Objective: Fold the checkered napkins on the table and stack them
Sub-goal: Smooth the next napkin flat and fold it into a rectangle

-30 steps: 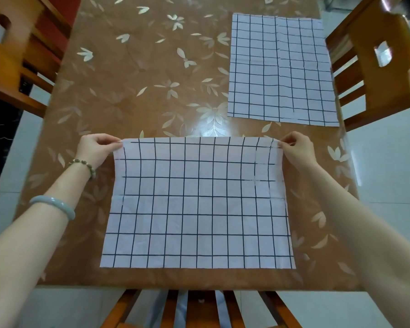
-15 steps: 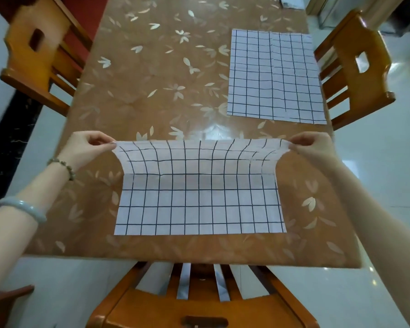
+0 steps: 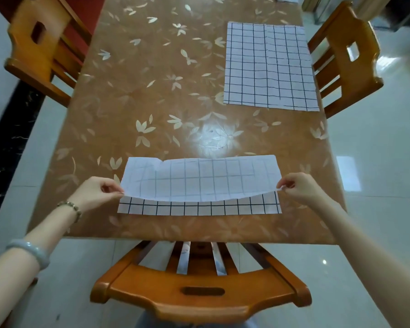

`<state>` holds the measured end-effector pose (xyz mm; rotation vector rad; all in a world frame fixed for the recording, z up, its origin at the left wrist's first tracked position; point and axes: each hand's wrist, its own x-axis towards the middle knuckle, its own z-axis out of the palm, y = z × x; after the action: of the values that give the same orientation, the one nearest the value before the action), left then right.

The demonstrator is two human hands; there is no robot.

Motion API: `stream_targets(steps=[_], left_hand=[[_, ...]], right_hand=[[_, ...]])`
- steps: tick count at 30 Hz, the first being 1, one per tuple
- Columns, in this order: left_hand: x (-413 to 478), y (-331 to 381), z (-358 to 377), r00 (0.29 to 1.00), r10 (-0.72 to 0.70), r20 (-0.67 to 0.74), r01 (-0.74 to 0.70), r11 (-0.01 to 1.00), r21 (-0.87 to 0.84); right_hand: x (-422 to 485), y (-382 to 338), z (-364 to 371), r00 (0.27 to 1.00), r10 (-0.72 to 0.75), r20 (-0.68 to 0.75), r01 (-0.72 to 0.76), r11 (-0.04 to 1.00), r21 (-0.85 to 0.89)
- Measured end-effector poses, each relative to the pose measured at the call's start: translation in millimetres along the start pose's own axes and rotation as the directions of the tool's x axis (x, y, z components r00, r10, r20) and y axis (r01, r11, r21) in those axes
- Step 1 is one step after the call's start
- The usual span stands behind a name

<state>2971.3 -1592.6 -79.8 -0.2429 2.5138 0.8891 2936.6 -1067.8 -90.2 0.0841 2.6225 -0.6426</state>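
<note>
Near checkered napkin spans between my hands, long axis left-right. Left hand fingers pinch one folded-over corner, right hand fingers pinch other. Napkin's front edge lies just toward me from fingers, on worktop. Second napkin flat, far beyond right-hand fingers.

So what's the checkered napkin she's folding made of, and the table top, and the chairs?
The napkin looks like thin cloth, though it could be paper: it sags between the two hands and its grid shows faintly through the back. The table seems covered in glossy plastic sheet printed with leaves; light glares off it. The chair looks like varnished orange wood, smooth and shiny.
</note>
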Motion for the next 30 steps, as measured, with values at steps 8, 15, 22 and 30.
stream_targets(steps=[8,15,22,30], left_hand=[[0,-12,18,0.999,0.000,0.036,-0.006,0.989,0.150],[-7,-9,29,0.995,0.031,0.097,-0.049,0.981,0.190],[-10,-13,50,0.979,0.100,0.175,-0.143,0.957,0.252],[1,-9,48,0.996,0.046,0.077,-0.057,0.987,0.151]], right_hand=[[-10,10,23,0.993,-0.048,0.111,0.059,0.993,-0.100],[-13,21,37,0.976,-0.121,0.181,0.166,0.950,-0.263],[-13,30,47,0.984,-0.110,0.139,0.148,0.942,-0.301],[2,25,31,0.989,0.007,-0.149,-0.001,0.999,0.041]])
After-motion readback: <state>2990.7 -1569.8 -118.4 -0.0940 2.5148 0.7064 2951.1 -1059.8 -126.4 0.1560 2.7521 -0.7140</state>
